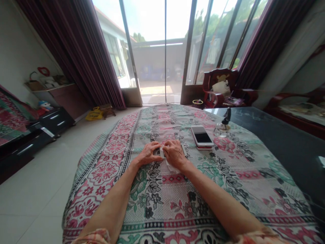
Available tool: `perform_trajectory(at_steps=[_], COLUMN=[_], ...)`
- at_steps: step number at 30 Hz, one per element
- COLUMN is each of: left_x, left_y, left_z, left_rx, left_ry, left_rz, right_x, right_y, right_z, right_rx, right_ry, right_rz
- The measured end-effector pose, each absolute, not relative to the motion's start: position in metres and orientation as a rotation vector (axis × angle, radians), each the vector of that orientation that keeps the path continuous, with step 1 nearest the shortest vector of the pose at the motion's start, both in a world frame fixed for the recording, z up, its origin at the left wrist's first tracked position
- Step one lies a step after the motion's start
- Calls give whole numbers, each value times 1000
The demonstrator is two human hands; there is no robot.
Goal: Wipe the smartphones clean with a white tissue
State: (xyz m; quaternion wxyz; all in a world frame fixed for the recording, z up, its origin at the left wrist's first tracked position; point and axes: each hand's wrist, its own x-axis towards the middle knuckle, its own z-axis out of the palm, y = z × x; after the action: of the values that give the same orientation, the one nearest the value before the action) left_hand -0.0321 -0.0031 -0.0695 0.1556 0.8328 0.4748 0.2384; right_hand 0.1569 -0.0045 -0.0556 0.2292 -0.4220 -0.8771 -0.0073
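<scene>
Lying flat, the slab (pixel 161 153) seems stiff, best held by its edges, with left hand (pixel 149 153) half-open at its left end, right hand (pixel 174 152) bunched on cloth (pixel 171 167).

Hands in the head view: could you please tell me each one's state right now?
Left hand: partly open, at the edge of a pale, flat, rectangular object.
Right hand: curled over it, apparently holding a white cloth or tissue.

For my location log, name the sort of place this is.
Probably a home's living room: long purple curtains flank tall glass panels, and a wooden armchair stands near them.
</scene>
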Motion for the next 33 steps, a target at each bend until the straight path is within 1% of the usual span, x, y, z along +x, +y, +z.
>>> perform_trajectory(at_steps=[8, 15, 22, 33], left_x=[-33, -30, -33, -29], left_y=[-2, -6, -4, -8], left_z=[-72, -66, -71, -61], left_rx=[2378, 2346, 2336, 2341], left_ry=[1369, 1414, 1399, 1423], left_rz=[700, 642, 672, 635], right_x=[173, 164, 153, 177], right_y=[-30, -3, 13, -27], right_z=[-57, -54, -53, -56], right_rx=[-1074, -1179, -1233, -1043], right_ry=[-2445, -2428, -2399, -2485], right_rz=[-22, -29, -41, -68])
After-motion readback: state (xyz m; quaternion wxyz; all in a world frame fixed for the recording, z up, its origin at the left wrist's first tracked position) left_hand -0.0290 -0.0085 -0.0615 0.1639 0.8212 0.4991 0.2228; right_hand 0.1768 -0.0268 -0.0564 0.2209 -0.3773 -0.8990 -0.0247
